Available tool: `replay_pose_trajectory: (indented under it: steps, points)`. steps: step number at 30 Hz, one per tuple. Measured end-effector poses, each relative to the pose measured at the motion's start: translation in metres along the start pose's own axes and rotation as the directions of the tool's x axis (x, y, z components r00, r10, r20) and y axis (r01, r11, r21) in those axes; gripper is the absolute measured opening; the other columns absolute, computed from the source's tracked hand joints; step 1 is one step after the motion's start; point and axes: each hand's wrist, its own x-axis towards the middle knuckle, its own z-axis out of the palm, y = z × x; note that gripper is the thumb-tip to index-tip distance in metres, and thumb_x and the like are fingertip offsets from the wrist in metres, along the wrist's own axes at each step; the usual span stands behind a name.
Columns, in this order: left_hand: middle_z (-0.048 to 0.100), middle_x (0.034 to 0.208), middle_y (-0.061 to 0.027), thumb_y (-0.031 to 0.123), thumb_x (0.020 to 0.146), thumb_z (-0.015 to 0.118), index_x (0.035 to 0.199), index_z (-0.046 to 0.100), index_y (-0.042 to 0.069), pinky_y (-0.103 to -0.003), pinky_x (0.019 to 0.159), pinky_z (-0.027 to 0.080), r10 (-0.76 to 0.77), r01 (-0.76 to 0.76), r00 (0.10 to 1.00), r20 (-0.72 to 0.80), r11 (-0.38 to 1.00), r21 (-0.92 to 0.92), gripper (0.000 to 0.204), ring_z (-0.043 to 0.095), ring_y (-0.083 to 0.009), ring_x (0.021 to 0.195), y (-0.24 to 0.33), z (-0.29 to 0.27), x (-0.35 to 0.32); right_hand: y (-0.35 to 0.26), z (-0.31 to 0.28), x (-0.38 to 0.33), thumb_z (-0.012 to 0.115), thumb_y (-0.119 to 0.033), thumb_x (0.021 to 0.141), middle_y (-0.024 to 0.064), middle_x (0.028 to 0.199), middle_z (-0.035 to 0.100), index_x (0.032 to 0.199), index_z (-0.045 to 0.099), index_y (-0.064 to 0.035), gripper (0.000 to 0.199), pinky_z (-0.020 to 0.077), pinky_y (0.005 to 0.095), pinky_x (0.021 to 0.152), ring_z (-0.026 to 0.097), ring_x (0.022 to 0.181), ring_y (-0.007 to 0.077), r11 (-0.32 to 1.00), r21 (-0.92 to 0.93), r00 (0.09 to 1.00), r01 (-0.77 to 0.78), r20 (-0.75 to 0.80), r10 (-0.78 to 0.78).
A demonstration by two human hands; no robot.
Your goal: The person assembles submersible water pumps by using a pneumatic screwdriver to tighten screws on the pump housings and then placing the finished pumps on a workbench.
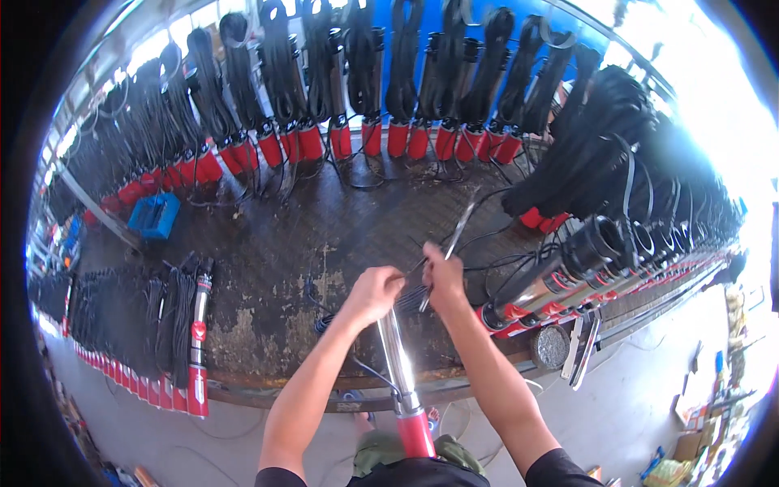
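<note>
A slim silver tube pump with a red end (399,365) leans from my lap up onto the table edge, a black cable running along its side. At the pump's upper end my left hand (375,294) is closed, fingers curled inward; what they grip is hidden. Just to the right, my right hand (445,277) is closed around a long thin metal rod (462,223), which slants up and away and sticks out below the fist too. Thin black cable (415,294) lies on the table around and between both hands.
Rows of red-ended pumps with coiled black cables (403,73) line the back. More pumps (544,284) lie at right, beside a round tin (551,346) and a long-handled tool (586,349). A blue basket (154,216) and another pump row (197,349) are left on the worn table (268,300).
</note>
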Motion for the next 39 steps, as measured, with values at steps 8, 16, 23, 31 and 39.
replay_pose_trajectory:
  steps: [8,16,23,31,39]
  points:
    - [0.072,0.093,-0.0110,0.010,0.093,0.061,0.085,0.069,-0.003,-0.033,0.076,0.052,-0.069,0.399,0.902,0.427,0.512,-0.761,0.017,0.064,-0.0192,0.078,-0.090,-0.015,0.003,0.014,-0.032,0.064,0.074,-0.030,0.091,-0.0018,0.069,0.052,0.094,0.062,-0.0061,0.026,0.0311,0.0214,0.042,0.046,0.051,0.0057,0.977,-0.200,0.983,0.066,-0.157,-0.098]
    - [0.068,0.076,-0.0055,0.014,0.085,0.071,0.091,0.076,0.002,-0.029,0.068,0.049,0.022,-0.124,0.977,-0.213,0.869,-0.479,0.015,0.061,-0.0120,0.070,-0.166,0.020,0.041,0.079,-0.026,0.029,0.072,-0.037,0.090,0.0038,0.064,0.065,0.092,0.075,0.0008,0.038,0.0450,0.0316,0.056,0.058,0.061,0.0109,0.455,-0.813,0.928,0.364,0.356,-0.108]
    - [0.066,0.073,-0.0009,0.012,0.092,0.068,0.084,0.068,-0.005,-0.025,0.058,0.048,-0.104,-0.056,0.972,-0.209,0.763,-0.644,0.019,0.059,-0.0069,0.065,-0.176,0.045,0.057,0.094,0.025,0.016,0.076,-0.024,0.085,0.0046,0.058,0.059,0.076,0.065,0.0009,0.028,0.0446,0.0325,0.055,0.057,0.056,0.0109,0.380,-0.860,0.938,0.340,0.339,-0.072]
    - [0.073,0.080,-0.0079,0.016,0.092,0.070,0.086,0.073,-0.003,-0.028,0.064,0.050,-0.214,-0.100,0.926,-0.311,0.656,-0.748,0.021,0.065,-0.0116,0.072,-0.177,0.065,0.061,0.106,0.008,-0.007,0.080,-0.027,0.077,0.0152,0.068,0.060,0.076,0.057,-0.0037,0.032,0.0461,0.0462,0.062,0.060,0.066,0.0377,0.062,-0.905,0.901,0.420,0.408,-0.144]
    - [0.069,0.070,-0.0043,0.016,0.095,0.067,0.080,0.075,-0.002,-0.027,0.058,0.047,-0.249,0.046,0.920,-0.304,0.836,-0.547,0.025,0.059,-0.0083,0.061,-0.183,0.063,0.068,0.119,-0.066,-0.053,0.070,-0.030,0.092,0.0117,0.088,0.065,0.120,0.066,-0.0024,0.040,0.0508,0.0341,0.070,0.062,0.071,0.0198,0.507,-0.853,0.992,0.122,0.125,-0.027]
